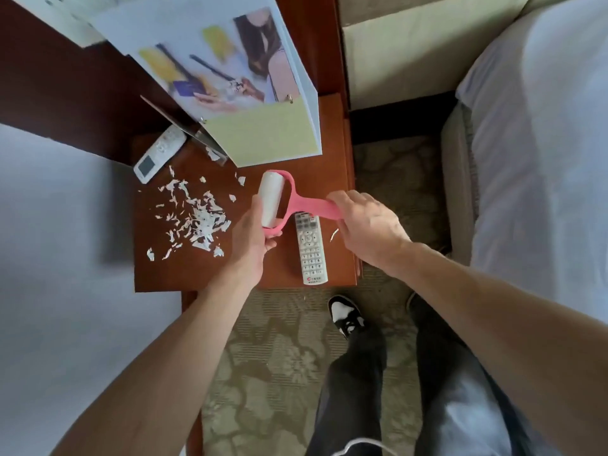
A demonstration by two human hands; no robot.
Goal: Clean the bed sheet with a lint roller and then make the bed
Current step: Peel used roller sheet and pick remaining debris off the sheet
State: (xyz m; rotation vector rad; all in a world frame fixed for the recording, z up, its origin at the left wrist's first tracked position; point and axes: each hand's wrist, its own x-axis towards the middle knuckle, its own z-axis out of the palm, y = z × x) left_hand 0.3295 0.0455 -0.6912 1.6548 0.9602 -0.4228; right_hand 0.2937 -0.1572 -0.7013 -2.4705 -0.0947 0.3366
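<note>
A pink lint roller [297, 202] with a white roll is held over the wooden nightstand [184, 274]. My right hand [365, 222] grips its pink handle. My left hand [253, 232] holds the near end of the white roll and the pink frame. White bed sheets lie on both sides: one bed [49, 258] at the left, another bed [543, 159] at the right.
Several torn white paper scraps [194, 218] are scattered on the nightstand. A white TV remote [311, 250] lies under the roller and a second remote [159, 153] at the back left. A tilted calendar stand [246, 93] leans behind. Patterned carpet [273, 357] and my legs are below.
</note>
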